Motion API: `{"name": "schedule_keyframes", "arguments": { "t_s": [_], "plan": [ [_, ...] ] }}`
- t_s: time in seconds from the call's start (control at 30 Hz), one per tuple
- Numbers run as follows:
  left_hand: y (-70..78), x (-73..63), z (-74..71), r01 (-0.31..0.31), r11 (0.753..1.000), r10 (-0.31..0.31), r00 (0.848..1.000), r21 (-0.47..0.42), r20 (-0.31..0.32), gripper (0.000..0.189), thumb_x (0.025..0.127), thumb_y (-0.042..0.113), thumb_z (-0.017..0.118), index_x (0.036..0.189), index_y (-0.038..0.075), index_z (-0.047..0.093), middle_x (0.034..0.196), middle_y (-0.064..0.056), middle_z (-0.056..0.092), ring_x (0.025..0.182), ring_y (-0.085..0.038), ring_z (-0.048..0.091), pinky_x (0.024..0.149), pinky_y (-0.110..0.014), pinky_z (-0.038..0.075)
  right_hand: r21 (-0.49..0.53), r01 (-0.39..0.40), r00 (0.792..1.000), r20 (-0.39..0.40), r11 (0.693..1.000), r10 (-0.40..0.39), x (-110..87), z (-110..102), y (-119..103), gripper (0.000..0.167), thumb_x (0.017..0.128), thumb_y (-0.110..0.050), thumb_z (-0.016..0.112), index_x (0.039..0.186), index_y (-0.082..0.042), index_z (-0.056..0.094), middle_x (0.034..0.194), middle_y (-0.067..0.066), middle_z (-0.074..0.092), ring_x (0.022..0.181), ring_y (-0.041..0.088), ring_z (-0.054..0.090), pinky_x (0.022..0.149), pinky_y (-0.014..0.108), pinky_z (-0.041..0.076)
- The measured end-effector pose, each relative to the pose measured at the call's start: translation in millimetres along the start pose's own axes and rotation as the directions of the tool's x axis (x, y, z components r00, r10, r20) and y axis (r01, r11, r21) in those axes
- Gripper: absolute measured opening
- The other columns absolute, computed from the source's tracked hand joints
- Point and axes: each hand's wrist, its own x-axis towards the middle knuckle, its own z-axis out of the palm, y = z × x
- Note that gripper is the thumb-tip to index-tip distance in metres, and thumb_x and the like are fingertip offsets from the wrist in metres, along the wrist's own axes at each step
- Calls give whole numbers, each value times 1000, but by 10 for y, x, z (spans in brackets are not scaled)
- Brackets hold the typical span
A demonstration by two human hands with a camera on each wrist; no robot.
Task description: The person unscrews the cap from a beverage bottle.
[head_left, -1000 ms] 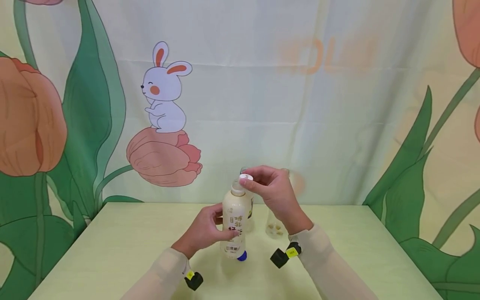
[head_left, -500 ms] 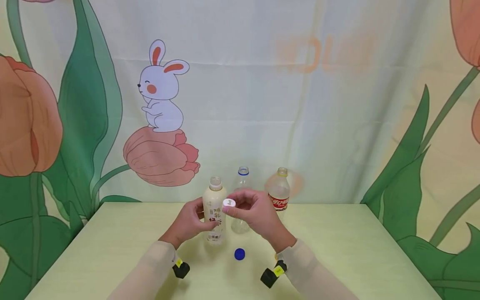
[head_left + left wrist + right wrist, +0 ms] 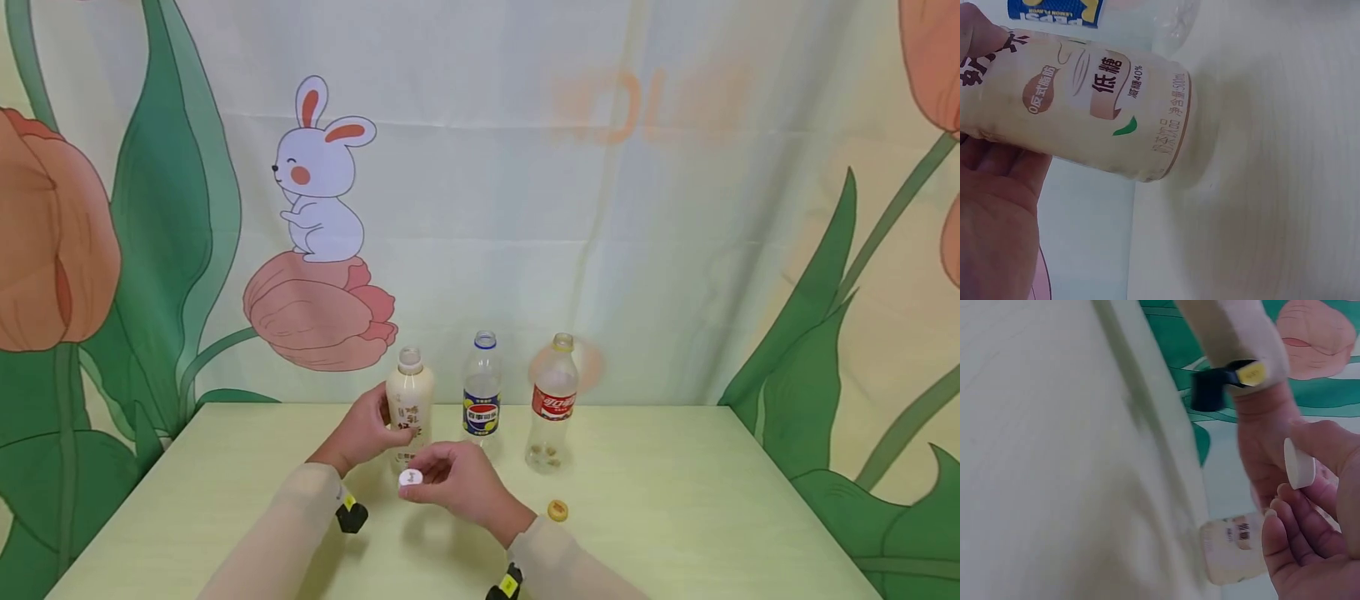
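My left hand [image 3: 363,433] grips a cream-coloured milk tea bottle [image 3: 411,392] around its side. The bottle is upright and its mouth is uncapped; I cannot tell whether its base [image 3: 1163,128] touches the table. My right hand [image 3: 465,483] pinches a white bottle cap [image 3: 411,478] between thumb and fingers, in front of the bottle's lower part and nearer to me. In the right wrist view the cap [image 3: 1299,465] is seen edge-on, with the left hand and bottle [image 3: 1225,556] beyond it. The blue cap seen earlier is hidden, with the right hand over that spot.
A clear Pepsi bottle [image 3: 482,412] and a clear bottle with a red label [image 3: 555,403] stand uncapped to the right of the milk tea bottle. A yellow cap [image 3: 557,510] lies on the pale table [image 3: 675,500]. Behind the table hangs a printed cloth [image 3: 480,183].
The left hand has carried the milk tea bottle left, beside the other two bottles. The right hand has taken the white cap away from the bottle's neck, down and left.
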Motion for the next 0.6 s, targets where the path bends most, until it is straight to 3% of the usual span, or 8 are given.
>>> {"name": "schedule_keyframes", "arguments": {
  "t_s": [0.3, 0.6],
  "plan": [
    [-71, 88, -72, 19, 1000, -19, 999, -8, 36, 64, 82, 11, 80, 138, 5, 49, 131, -18, 64, 117, -32, 65, 107, -57, 51, -161, -61, 995, 65, 985, 73, 140, 281, 230, 22, 77, -19, 92, 93, -12, 78, 77, -9, 71, 68, 0, 61, 64, 17, 54],
    [-107, 143, -94, 56, 998, -56, 998, -9, 34, 61, 85, 11, 79, 138, 5, 49, 132, -19, 64, 120, -34, 65, 108, -58, 50, -271, -119, 987, 73, 955, 144, 201, 417, 271, 22, 74, -20, 93, 89, -12, 78, 74, -11, 67, 68, 1, 56, 64, 17, 50]
  ]
}}
